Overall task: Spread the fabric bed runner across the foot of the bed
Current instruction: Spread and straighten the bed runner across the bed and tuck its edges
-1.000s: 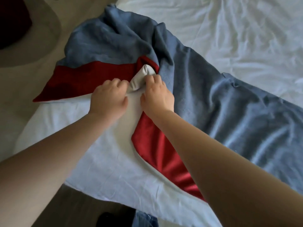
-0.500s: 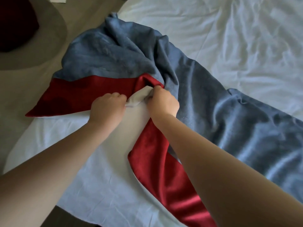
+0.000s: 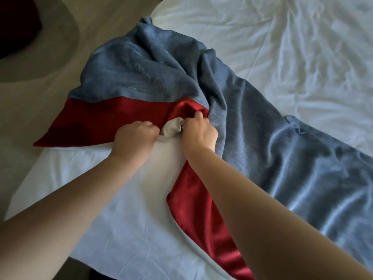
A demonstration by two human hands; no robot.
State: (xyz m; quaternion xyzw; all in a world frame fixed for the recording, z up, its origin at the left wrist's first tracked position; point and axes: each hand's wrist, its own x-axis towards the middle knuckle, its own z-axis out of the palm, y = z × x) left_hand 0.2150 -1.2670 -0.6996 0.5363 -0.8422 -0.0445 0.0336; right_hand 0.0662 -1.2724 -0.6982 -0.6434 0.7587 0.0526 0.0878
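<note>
Observe left hand (image 3: 134,139) and right hand (image 3: 198,133) each clenched on the bunched fold of the bed runner (image 3: 252,138), either side of its pale lining (image 3: 171,129), apparently to pull apart the kink lying rumpled diagonally over the corner of the bed (image 3: 121,229).

Head view, close, steeply down over bed (image 3: 302,47) corner

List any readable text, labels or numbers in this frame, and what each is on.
None: nothing legible anywhere in the head view.
The bed runner, blue with a red band and pale lining, shows no tag, label or print.
The white sheet is plain.
</note>
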